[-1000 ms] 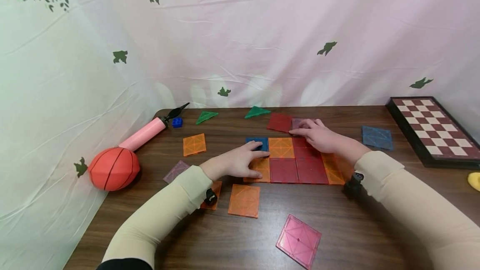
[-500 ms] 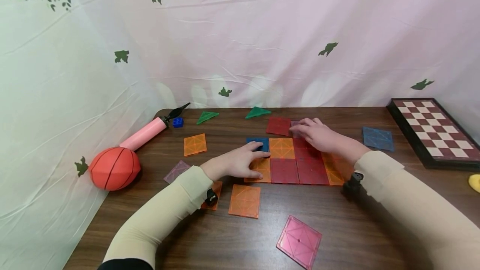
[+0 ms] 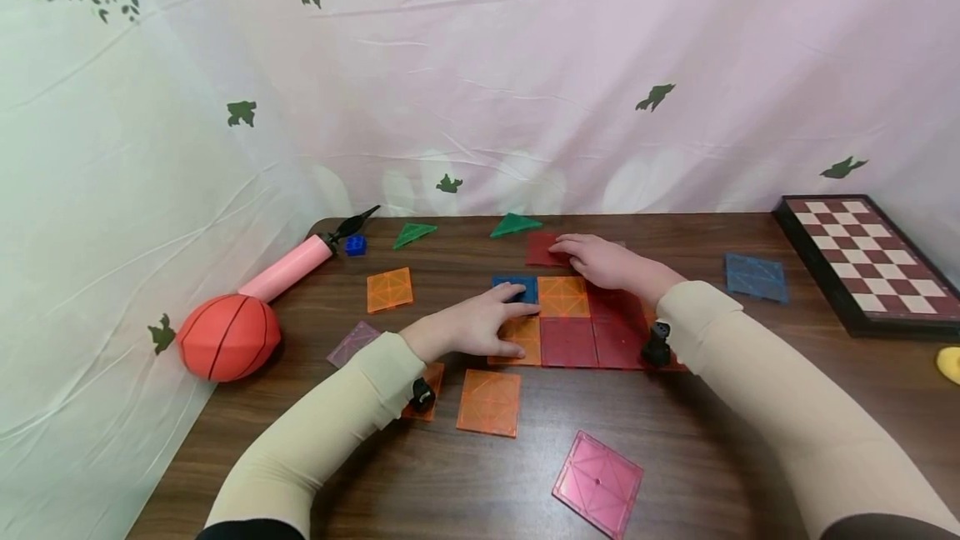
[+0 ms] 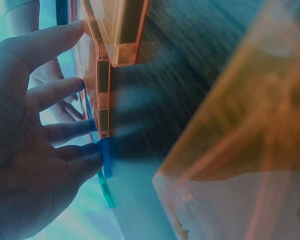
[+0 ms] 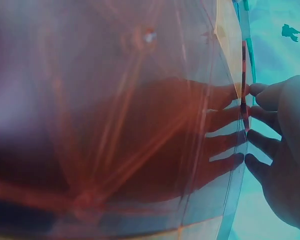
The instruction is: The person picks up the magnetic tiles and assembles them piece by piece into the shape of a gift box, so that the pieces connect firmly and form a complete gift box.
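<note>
Flat, fingers straight: left hand (image 3: 471, 326) pressing blue tile (image 3: 513, 286) and orange tile (image 3: 522, 335) on table (image 3: 675, 440); right hand (image 3: 603, 262) flat, touching red tile (image 3: 542, 247) beyond the grid

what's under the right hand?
The right hand rests fingers-flat on a dark red tile at the far edge of the joined tile mat. Only the tile's left part shows; whatever lies beneath the palm is covered.
</note>
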### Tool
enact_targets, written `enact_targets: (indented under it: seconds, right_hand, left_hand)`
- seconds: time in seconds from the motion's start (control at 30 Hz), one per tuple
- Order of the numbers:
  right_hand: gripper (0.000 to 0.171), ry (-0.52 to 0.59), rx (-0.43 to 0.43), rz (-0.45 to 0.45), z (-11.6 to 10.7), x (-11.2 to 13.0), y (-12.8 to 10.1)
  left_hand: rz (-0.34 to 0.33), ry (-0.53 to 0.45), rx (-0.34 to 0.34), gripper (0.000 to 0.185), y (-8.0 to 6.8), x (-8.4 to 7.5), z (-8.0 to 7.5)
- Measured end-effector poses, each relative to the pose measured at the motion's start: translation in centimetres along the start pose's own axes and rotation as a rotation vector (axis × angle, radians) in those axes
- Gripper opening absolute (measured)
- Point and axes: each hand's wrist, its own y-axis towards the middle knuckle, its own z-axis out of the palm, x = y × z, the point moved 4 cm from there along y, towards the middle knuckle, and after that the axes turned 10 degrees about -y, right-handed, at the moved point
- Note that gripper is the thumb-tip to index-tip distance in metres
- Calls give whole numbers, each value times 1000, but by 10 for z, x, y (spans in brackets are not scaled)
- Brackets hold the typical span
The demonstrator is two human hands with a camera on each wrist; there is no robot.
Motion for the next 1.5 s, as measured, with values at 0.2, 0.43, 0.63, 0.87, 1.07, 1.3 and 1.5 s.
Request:
enact_targets:
  seconds: [0.2,0.43,0.63,0.87,1.07,1.3,1.5]
  right_hand:
    - [43,33,15,-57,-1,3,-2]
    - [42,39,5,-84,-2,2,-9]
    - [41,27,-3,-73,-4,-3,-14]
    - [35,22,-13,-48,-6,-9,-19]
    - [35,42,-29,-28,-9,-12,-32]
    - [46,52,-7,-27,-2,-17,-70]
    - [66,80,4,-12,4,-21,-121]
  left_hand:
    - [3,0,-5,71,0,0,0]
    - [6,3,-8,72,1,-1,-1]
    - [4,9,-8,72,2,-1,-1]
    - [0,2,-3,72,1,-3,-2]
    - [3,-1,-2,72,2,-3,-1]
    - [16,-4,-9,71,0,-2,1]
    - [46,43,-64,60,-10,-14,5]
